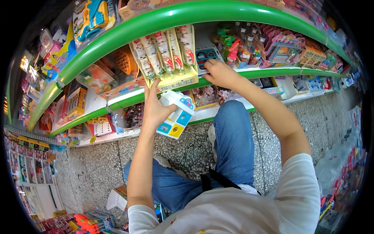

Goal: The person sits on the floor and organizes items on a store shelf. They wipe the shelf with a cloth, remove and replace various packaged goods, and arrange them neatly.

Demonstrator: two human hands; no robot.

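My left hand (156,109) holds a white plastic toy box (176,114) with yellow and blue square panels and a scalloped white top, tilted above the floor. Its raised fingers reach the front corner of a yellow display carton (178,80), which holds several long wrapped sticks with red paw prints. My right hand (220,73) rests on a flat grey-blue package (208,57) that pictures a red magnet, just right of the carton. The fingers lie on the package's face near its front edge; whether they grip it is hard to see.
Green rails (187,14) edge the curved shelves. Candy-filled bottles (248,55) and pink toy packs (283,49) stand to the right, an orange waffle-patterned item (127,63) to the left. Bagged goods (204,96) fill the lower shelf. My bent knee (233,117) is close to it, over a speckled floor (87,169).
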